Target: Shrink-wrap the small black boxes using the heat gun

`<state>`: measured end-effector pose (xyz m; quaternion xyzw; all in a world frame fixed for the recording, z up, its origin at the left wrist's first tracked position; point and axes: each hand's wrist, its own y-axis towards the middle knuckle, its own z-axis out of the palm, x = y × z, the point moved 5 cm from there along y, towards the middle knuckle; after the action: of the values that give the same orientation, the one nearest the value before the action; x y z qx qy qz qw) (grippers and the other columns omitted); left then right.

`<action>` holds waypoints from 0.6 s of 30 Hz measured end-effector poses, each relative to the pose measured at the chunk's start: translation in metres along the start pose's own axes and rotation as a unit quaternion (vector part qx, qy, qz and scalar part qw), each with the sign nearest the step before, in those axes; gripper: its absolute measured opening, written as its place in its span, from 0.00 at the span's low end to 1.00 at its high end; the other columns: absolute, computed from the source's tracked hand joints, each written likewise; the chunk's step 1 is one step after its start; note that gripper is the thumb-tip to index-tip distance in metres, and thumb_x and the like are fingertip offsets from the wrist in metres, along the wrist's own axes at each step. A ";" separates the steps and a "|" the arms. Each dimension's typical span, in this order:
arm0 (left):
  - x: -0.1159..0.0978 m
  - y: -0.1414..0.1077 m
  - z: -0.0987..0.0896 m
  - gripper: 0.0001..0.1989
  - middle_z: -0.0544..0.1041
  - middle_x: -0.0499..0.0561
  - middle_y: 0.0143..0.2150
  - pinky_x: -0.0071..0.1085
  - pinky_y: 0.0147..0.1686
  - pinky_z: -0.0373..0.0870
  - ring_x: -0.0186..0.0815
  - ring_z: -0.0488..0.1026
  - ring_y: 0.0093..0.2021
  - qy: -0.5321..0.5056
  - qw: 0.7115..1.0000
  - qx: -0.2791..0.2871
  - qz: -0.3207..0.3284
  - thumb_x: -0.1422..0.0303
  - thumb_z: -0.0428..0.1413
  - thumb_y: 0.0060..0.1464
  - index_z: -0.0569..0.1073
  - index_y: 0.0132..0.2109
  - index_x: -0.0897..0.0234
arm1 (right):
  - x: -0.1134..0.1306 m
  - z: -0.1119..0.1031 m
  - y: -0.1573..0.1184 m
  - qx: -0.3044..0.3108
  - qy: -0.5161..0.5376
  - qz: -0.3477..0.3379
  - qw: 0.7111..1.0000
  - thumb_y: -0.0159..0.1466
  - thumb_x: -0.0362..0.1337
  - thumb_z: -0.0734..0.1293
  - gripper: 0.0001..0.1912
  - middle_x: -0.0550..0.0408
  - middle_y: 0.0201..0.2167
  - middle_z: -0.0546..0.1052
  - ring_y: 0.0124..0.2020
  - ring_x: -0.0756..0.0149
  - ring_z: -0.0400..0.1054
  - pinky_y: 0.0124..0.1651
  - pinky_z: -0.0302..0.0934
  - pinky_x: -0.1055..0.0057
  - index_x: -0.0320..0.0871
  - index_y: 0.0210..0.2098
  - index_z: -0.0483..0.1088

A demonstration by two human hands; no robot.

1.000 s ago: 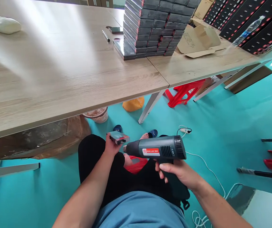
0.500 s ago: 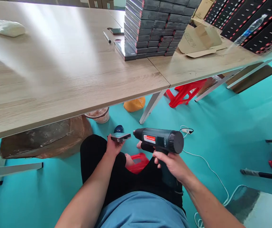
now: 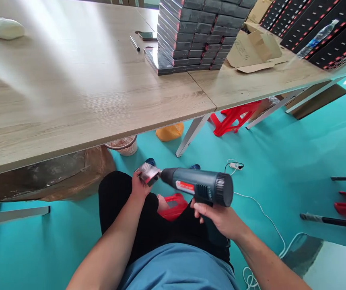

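In my left hand (image 3: 139,187) is a small flat box (image 3: 149,173) with a shiny surface, held tilted above my lap. My right hand (image 3: 213,215) is wrapped round the handle of a dark green heat gun (image 3: 197,184) with a red label. The gun lies nearly level and points left. Its nozzle tip is right at the box's right edge; whether the two touch I cannot tell. A tall stack of similar dark boxes (image 3: 197,38) stands on the wooden table (image 3: 100,92) in front of me.
On the table lie a pen (image 3: 134,43), a phone (image 3: 147,36), a plastic-wrapped white bundle (image 3: 2,28) and opened cardboard (image 3: 251,52). A waste bin (image 3: 126,147) and a yellow bag (image 3: 169,132) are beneath. A white cable (image 3: 260,205) runs along the floor at right.
The box in my left hand has turned and tilted, showing its broad face. The heat gun has shifted left and slightly down, bringing its nozzle up to the box.
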<state>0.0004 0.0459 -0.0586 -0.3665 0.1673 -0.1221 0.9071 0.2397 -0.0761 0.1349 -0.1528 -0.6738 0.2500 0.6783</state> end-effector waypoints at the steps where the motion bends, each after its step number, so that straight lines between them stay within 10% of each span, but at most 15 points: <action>1: -0.001 -0.003 0.000 0.26 0.81 0.62 0.45 0.47 0.44 0.80 0.51 0.81 0.45 0.005 1.000 -0.001 -0.001 0.67 0.52 0.52 0.73 0.58 0.70 | 0.002 -0.008 -0.002 -0.025 0.014 0.002 1.000 0.60 0.53 0.74 0.20 0.51 0.32 0.78 0.33 0.62 0.71 0.35 0.69 0.66 0.41 0.38 0.79; 18: 0.001 -0.014 0.009 0.24 0.79 0.58 0.33 0.44 0.34 0.78 0.47 0.78 0.32 0.063 0.997 0.033 -0.002 0.69 0.53 0.36 0.76 0.45 0.68 | -0.006 -0.039 -0.027 -0.031 0.106 0.119 0.987 0.57 0.47 0.77 0.23 0.50 0.36 0.80 0.31 0.65 0.73 0.29 0.69 0.72 0.41 0.46 0.78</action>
<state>0.0037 0.0416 -0.0432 -0.3281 0.2190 -0.1526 0.9062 0.2823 -0.0962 0.1426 -0.2784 -0.5822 0.2907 0.7064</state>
